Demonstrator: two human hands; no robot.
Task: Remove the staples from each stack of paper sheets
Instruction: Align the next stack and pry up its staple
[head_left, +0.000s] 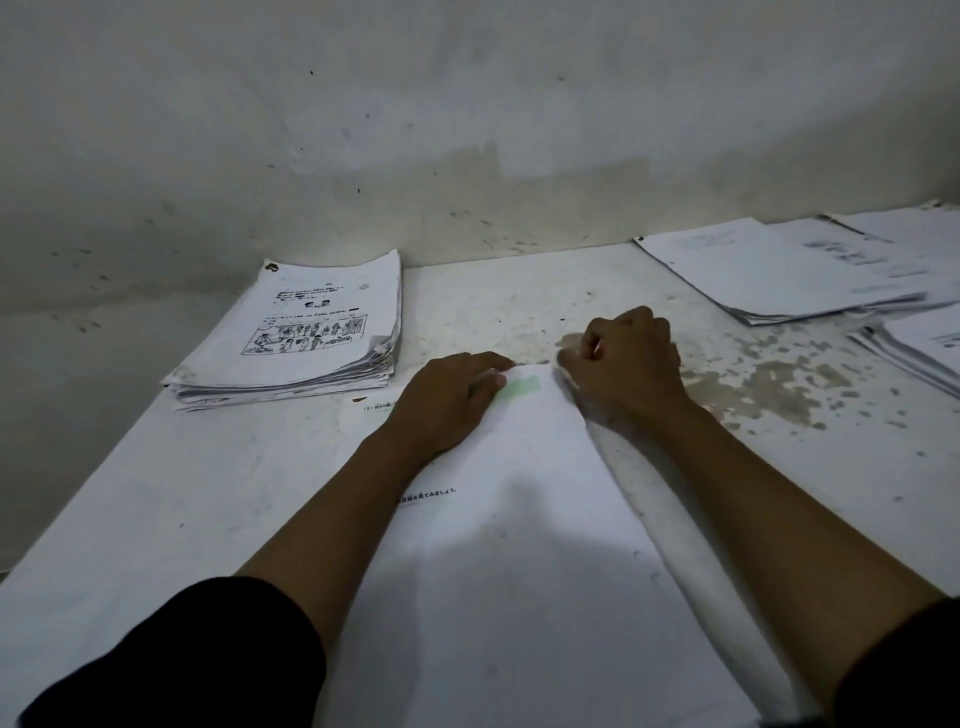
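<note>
Head view. The stack of paper sheets (519, 519) being worked on lies under both forearms, its far corner between the two hands. The left hand (447, 400) lies flat on the top sheet, fingers extended and pressing down just short of that corner, beside a pale green printed bar (519, 387). The right hand (623, 358), fingers curled tight, pinches at the corner's edge; whether a staple sits between the fingertips cannot be told. Beyond and to the outside of the left hand stands a thick pile of printed sheets (296, 338), its top page bearing a cartoon drawing. Beyond and outward of the right hand, several thinner piles (789, 270) overlap loosely. All rest on a white table (156, 493), stained and flaking just outward of the right hand, set against a scuffed, marked white wall (467, 130). Dark sleeves (171, 654) cover both upper forearms.
</note>
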